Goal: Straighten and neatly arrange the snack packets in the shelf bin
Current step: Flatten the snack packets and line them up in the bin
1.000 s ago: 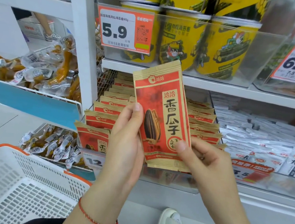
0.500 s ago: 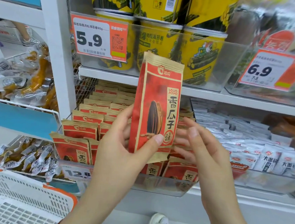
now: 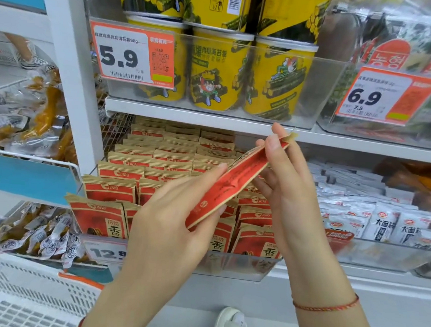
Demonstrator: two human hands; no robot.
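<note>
Pkt (image 3: pixel 236 180) tilted edge-on vs earlier; L (image 3: pixel 167 227) & R (image 3: pixel 288 185) fingers pinch it, seemingly; bin (image 3: pixel 239 267) holds upright pkts.

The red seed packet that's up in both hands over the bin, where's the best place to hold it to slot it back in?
Hold the red packet by its tan top seal, pinched flat from both faces, probably coming from above. It is thin, tilted edge-on over the shelf bin, and the left hand covers its lower end while the right hand steadies the top, so the lower edge could lead into a row.
</note>
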